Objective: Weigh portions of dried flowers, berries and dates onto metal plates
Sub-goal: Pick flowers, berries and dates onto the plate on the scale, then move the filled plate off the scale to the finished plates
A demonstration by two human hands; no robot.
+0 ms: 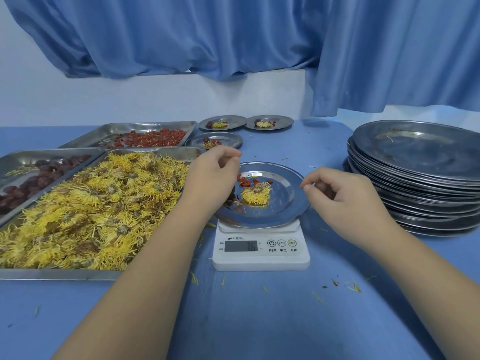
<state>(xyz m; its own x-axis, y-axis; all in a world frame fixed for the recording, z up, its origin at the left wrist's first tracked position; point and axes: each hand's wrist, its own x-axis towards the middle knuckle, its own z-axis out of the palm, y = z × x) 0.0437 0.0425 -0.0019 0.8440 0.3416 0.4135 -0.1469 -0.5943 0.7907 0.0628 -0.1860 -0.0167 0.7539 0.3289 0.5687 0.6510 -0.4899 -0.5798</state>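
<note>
A metal plate (283,198) sits on a white digital scale (261,252) at the table's centre. On it lie a yellow dried flower (256,195), a few red berries (245,181) and a dark date (231,201) half hidden by my wrist. My left hand (210,178) hovers over the plate's left rim with its fingertips bunched against the thumb; I see nothing in them. My right hand (340,193) is at the right rim, thumb and forefinger pinching the plate's edge. The display shows about 16.
To the left stand trays of dried flowers (85,211), red berries (153,139) and dates (33,180). Three filled plates (226,122) (269,122) (215,140) sit behind the scale. A tall stack of metal plates (415,172) stands at the right. Petals litter the blue table.
</note>
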